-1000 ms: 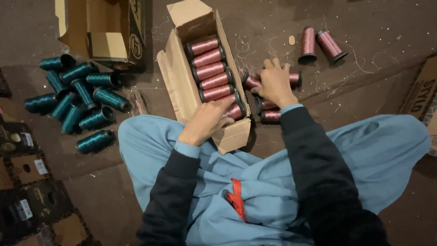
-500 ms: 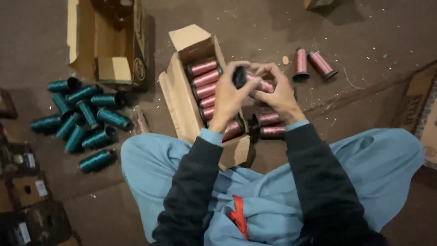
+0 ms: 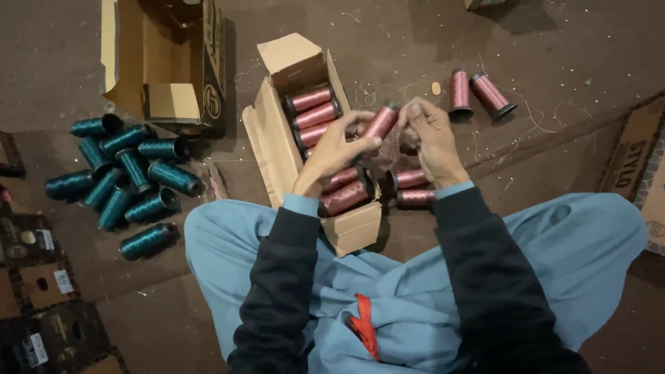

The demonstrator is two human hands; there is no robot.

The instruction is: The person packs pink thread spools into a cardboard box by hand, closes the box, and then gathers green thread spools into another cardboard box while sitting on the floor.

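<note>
Left hand [image 3: 337, 149] is pinching a pink thread spool [image 3: 381, 122] tilted above the open cardboard box [image 3: 277, 149] of matching spools, while the right hand [image 3: 429, 138] sits closed right beside its top end, looks like fiddling with loose thread, can't really tell.

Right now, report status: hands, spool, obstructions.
Left hand and right hand grip one pink thread spool above open cardboard box of matching spools. Nothing between.
</note>
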